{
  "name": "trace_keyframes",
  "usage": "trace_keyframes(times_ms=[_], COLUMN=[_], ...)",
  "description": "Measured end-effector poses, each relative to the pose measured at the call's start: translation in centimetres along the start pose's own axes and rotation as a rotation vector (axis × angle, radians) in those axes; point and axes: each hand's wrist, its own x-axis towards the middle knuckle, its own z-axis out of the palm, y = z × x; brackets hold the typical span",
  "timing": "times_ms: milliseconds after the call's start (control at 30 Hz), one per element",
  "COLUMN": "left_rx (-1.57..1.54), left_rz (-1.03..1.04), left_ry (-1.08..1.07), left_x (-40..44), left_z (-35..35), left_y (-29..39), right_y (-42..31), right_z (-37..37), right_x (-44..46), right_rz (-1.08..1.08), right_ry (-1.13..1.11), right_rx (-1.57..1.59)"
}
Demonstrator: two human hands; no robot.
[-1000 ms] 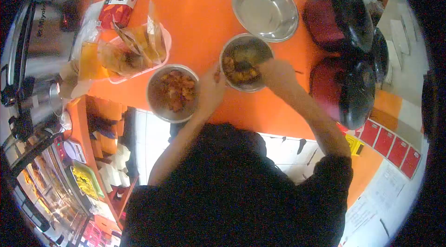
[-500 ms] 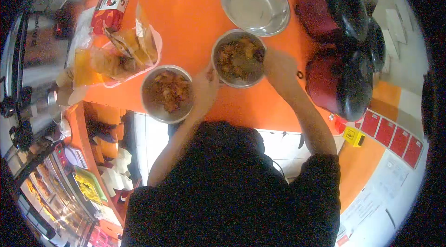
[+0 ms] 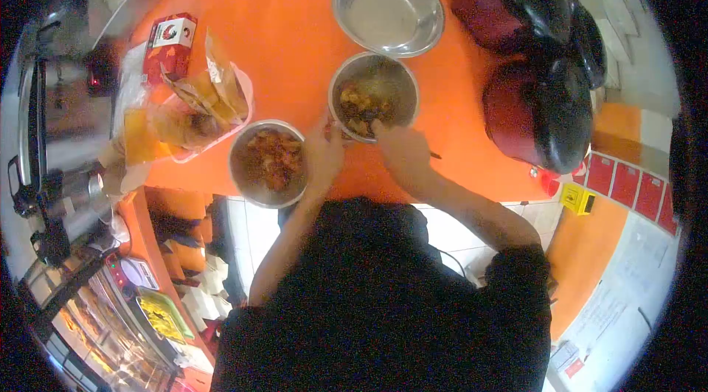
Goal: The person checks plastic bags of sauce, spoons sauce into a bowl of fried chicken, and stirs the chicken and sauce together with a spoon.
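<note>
Central steel bowl point(image 3: 400, 81), probably light but slick, is best held by its rim; it is set on the orange countertop point(image 3: 287, 38) beside the left hand point(image 3: 324, 154), grip unclear; a utensil point(image 3: 436, 156) is clasped by the right hand point(image 3: 404, 156).

- The left forearm point(image 3: 291, 233) points forward, the left hand point(image 3: 323, 154) blurred, its finger pose unclear.
- The right forearm point(image 3: 479, 207) slants forward and inward, the right hand point(image 3: 404, 156) curled closed.

Orange table point(image 3: 287, 30) — pale tiled floor point(image 3: 259, 233) below.
</note>
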Motion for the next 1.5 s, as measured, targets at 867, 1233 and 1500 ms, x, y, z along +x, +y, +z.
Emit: trace_keyframes(times_ms=[867, 1233, 1500], left_rx=[-0.257, -0.154, -0.127], left_rz=[-0.068, -0.021, -0.08], left_ry=[-0.033, -0.058, -0.064], left_x=[-0.3, 0.1, 0.0], left_z=[0.5, -0.1, -0.5], left_y=[1.1, 1.7, 2.5], right_y=[2.0, 5.0, 3.3], right_z=[1.7, -1.2, -3.5], right_x=[2.5, 7.6, 2.0], right_rz=[0.04, 0.002, -0.11], right_ry=[0.075, 0.324, 0.075], right_rx=[0.008, 0.017, 0.042])
